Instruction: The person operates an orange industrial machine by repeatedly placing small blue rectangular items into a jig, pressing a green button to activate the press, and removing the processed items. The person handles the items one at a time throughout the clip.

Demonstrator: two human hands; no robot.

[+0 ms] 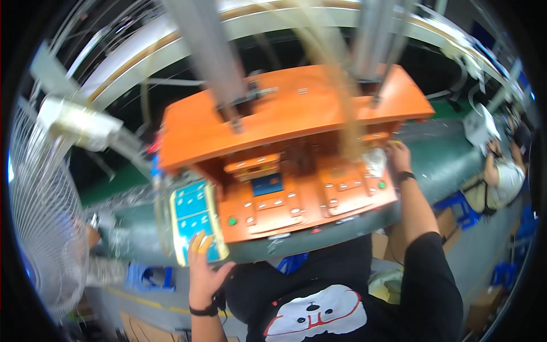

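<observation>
An orange two-station bench press [296, 108] stands in front of me, with metal cylinders rising from its top and a green button at each front corner. In its left station lies a small dark-blue flat piece [267, 184]. To the left of the press is a cream tray [176, 228] with bright-blue flat panels bearing small pale parts. My left hand [204, 276], yellow covers on its fingertips, is open at the tray's near end, thumb spread away. My right hand [400, 158] is at the press's right side, beside a crumpled white wad [375, 162]; its fingers are blurred and partly hidden.
The press and tray rest on a dark-green worktop [439, 157]. At the far left stands a large wire-caged fan [48, 211]. Another person [501, 176] sits at the right, near a blue stool [461, 208]. A second blue stool [149, 277] is at the lower left.
</observation>
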